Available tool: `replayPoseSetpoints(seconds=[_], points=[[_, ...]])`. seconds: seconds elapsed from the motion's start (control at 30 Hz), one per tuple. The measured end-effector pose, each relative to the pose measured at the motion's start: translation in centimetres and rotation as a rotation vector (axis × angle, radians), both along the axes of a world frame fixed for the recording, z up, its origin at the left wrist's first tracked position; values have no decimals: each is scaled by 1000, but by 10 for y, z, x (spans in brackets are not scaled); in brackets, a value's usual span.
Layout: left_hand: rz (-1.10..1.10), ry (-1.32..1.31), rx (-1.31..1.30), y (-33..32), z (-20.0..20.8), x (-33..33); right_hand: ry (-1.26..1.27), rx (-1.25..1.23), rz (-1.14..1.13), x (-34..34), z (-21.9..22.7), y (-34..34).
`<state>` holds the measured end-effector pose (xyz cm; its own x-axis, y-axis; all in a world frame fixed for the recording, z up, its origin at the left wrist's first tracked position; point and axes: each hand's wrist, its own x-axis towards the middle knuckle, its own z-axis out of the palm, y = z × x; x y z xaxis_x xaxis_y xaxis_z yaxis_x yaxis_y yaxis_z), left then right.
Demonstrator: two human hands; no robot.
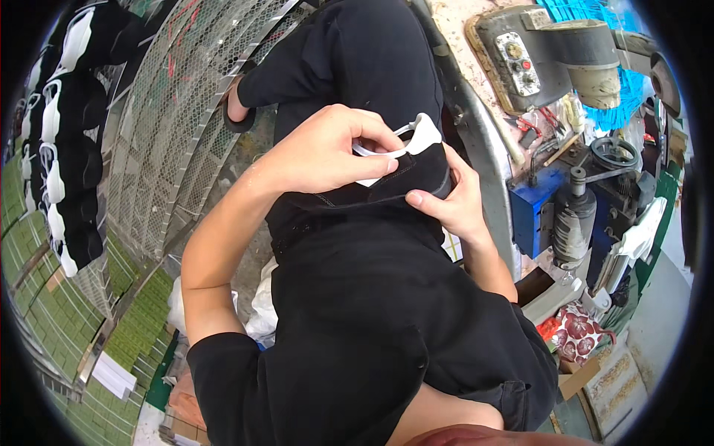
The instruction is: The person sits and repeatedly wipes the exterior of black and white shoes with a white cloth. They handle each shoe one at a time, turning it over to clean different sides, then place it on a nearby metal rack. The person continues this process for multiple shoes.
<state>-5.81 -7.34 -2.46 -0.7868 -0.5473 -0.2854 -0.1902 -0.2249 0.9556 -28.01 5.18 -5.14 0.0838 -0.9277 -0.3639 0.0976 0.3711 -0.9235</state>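
Over my lap I hold a black piece with a white rim point(425, 135), shaped like a shoe upper, with stitched seams along its black side. My left hand point(335, 149) is closed on it: the thumb presses the white rim and the fingers reach into the opening. On its other side my right hand point(461, 202) grips the black part, thumb on the near edge and fingers partly hidden behind. The black piece blends with my black clothes, so part of its outline is hard to make out.
Similar black-and-white pieces point(53, 175) stand in a row at the left, beside a large metal mesh guard point(167, 111). To my right a workbench carries a machine with a control panel point(518, 65), a dark cylinder point(574, 223), loose hand tools point(529, 134) and blue strips point(621, 89).
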Motion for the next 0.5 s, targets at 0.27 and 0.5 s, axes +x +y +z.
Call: replayPoseSetpoints(seconds=[0.27, 0.5], points=[[89, 20, 56, 6, -14, 0, 48, -23, 14, 6, 2, -8], [33, -58, -72, 2, -21, -3, 157, 12, 81, 6, -2, -9]])
